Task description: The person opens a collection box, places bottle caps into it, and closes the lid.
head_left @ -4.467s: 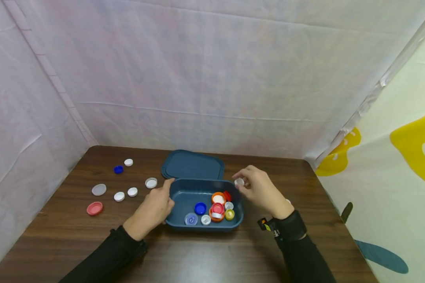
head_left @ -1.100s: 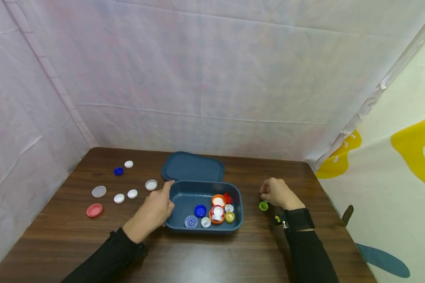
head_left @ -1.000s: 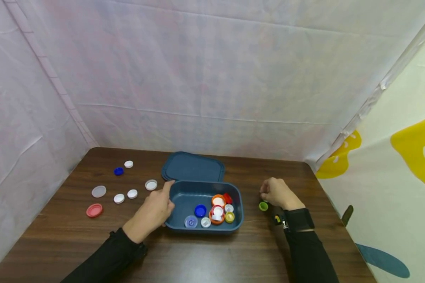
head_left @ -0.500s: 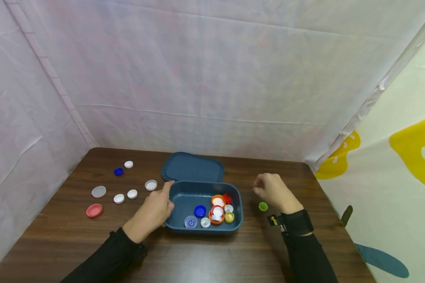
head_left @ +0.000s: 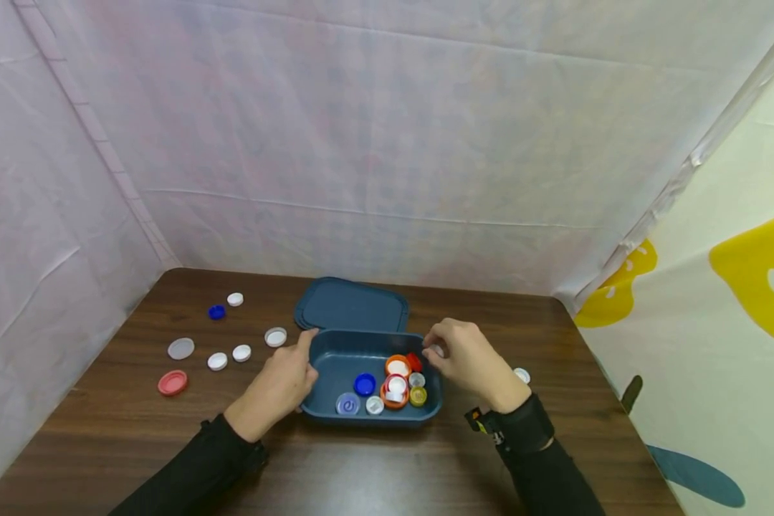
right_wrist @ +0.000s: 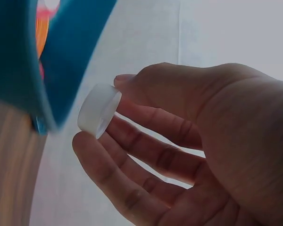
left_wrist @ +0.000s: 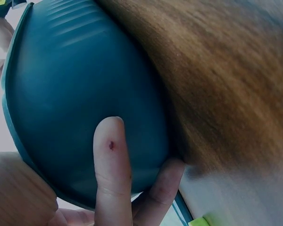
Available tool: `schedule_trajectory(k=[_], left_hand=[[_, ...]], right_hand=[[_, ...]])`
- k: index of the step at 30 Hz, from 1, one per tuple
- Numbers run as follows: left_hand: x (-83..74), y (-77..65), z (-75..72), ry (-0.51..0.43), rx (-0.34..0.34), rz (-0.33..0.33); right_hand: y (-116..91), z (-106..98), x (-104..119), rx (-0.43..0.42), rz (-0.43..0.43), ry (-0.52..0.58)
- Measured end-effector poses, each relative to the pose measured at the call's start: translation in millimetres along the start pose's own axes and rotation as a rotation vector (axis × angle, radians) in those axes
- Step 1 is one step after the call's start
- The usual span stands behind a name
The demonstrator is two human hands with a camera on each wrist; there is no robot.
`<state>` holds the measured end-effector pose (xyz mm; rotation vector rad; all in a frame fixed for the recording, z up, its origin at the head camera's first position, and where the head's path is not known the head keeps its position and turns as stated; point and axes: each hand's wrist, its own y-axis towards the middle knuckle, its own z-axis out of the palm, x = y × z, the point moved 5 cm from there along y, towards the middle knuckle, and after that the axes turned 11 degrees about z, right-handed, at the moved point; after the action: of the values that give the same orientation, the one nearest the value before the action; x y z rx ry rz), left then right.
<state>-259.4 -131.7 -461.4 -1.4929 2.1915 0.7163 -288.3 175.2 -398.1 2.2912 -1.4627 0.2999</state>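
Note:
My left hand (head_left: pixel 277 387) holds the left end of a dark blue plastic box (head_left: pixel 325 412). Its fingers lie against the outer wall in the left wrist view, and one finger points along the rim. At the box's right rim, my right hand (head_left: pixel 474 362) pinches a white bottle cap (right_wrist: pixel 99 109) between thumb and fingertips. Inside the box lie several caps, among them a blue cap (head_left: pixel 364 385), a yellow cap (head_left: pixel 418 396), an orange cap (head_left: pixel 398 364), a red cap (head_left: pixel 414 362) and a clear bluish cap (head_left: pixel 347 403).
Behind the box lies its blue lid (head_left: pixel 355 304). To the left are several loose caps, including a pink lid (head_left: pixel 172 383), a grey disc (head_left: pixel 180 349) and a blue cap (head_left: pixel 216 312). Another white cap (head_left: pixel 521 375) sits beyond my right wrist on the wooden table (head_left: pixel 374 473).
My right hand has moved left from the table to the box's right rim with a white bottle cap. It now hides the green cap and uncovers a white one. The left hand stays put.

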Motion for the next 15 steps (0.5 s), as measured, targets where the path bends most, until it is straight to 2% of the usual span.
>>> schedule_trajectory(k=[4,8,15], left_hand=[[0.2,0.5,-0.2,-0.005,0.004,-0.001],[0.5,0.1,0.2,-0.010,0.013,-0.012],[0.7,-0.5,0.0,-0.013,0.015,-0.015]], right_hand=[[-2.4,13.4,15.9,0.073,-0.044,0.002],[-5.0,26.0,22.6,0.129,-0.068,0.012],[-6.5,29.6,24.4,0.135,-0.088,0.013]])
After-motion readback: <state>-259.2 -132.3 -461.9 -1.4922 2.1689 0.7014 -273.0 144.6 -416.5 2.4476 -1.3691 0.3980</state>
